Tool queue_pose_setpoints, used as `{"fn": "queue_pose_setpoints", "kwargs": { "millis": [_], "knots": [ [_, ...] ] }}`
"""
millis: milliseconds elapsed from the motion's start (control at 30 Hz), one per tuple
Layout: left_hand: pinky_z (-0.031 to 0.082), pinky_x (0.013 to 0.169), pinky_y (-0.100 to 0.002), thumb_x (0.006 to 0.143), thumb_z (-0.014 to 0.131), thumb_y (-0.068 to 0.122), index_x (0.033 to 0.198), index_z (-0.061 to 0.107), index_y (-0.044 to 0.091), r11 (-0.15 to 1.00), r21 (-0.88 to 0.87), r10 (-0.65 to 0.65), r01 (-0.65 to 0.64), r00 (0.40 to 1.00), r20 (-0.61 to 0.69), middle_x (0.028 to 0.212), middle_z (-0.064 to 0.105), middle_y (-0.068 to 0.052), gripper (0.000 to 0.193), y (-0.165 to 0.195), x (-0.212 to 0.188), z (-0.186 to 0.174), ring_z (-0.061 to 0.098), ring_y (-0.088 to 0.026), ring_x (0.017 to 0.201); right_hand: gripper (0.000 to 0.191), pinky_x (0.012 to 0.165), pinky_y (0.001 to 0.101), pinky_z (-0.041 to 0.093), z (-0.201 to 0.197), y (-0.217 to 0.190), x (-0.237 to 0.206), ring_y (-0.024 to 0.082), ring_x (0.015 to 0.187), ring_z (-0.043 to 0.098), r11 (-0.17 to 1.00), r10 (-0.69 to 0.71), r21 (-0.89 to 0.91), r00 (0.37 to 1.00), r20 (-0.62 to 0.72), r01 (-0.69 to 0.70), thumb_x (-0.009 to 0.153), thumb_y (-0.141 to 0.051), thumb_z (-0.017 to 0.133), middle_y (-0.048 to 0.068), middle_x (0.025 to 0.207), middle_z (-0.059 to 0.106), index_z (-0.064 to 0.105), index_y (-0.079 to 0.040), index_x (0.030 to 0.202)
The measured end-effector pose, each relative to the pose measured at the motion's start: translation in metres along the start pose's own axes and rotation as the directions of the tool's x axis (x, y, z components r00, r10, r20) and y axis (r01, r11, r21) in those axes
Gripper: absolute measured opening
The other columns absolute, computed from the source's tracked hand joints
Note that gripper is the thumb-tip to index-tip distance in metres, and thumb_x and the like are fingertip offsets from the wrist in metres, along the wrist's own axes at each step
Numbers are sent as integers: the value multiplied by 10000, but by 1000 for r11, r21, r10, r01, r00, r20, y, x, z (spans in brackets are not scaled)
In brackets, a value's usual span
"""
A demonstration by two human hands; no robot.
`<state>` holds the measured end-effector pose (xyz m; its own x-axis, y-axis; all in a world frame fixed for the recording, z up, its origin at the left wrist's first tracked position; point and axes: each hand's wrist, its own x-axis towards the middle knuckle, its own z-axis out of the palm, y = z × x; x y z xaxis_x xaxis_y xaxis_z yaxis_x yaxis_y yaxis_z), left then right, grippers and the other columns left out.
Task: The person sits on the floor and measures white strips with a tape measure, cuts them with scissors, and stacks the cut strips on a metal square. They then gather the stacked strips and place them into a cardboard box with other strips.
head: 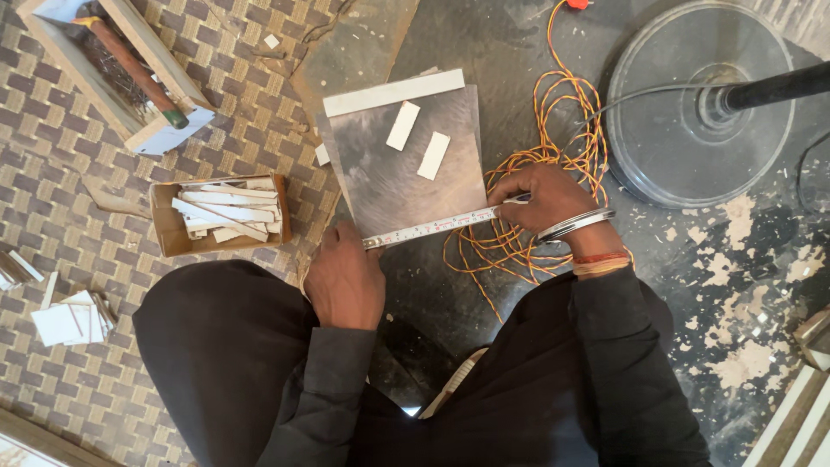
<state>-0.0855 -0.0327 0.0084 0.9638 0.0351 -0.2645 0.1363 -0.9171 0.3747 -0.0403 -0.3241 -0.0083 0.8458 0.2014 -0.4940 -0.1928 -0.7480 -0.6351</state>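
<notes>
A grey board (393, 173) with a white strip along its far edge lies on the floor, with two small white pieces (418, 140) resting on it. A measuring tape (430, 228) is stretched along the board's near edge. My left hand (344, 278) pins the tape's end at the board's near left corner. My right hand (543, 195) holds the tape's other end at the right edge, together with a thin pen or pencil. Bangles sit on the right wrist.
A tangle of orange cable (543, 164) lies under my right hand. A round fan base (696, 99) stands at the right. A cardboard box of white strips (218, 214) sits left, a wooden box with a tool (130, 73) farther back, and loose white pieces (69, 318) lie near left.
</notes>
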Motion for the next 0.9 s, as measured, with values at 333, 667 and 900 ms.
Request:
{"fn": "queue_pose_setpoints", "kwargs": {
  "millis": [333,667,900],
  "knots": [
    [544,673,-506,846,799,222,1011,579,6,1000,8,1,-1,1000,2,1004,644,-185,350,1,-2,0,687,-407,877,193,737,347,555,4,3,-2,220,788,737,996,-80,-35,996,-28,79,757,-140,763,79,850,773,797,-93,941],
    [543,685,-520,860,791,205,1023,566,5,1000,-1,-7,7,1000,26,1029,642,-196,342,-2,4,0,681,-427,885,185,731,353,558,5,0,-1,224,778,741,996,-68,-52,997,-34,67,759,-162,770,84,849,777,798,-94,929],
    [532,709,-543,814,805,191,1017,559,-4,1000,-11,15,-15,1000,-7,1013,640,-208,374,-3,5,1,666,-440,911,196,729,353,560,5,-3,-4,235,774,749,998,-55,-46,998,-30,53,772,-154,752,96,840,776,808,-108,955]
  ]
}}
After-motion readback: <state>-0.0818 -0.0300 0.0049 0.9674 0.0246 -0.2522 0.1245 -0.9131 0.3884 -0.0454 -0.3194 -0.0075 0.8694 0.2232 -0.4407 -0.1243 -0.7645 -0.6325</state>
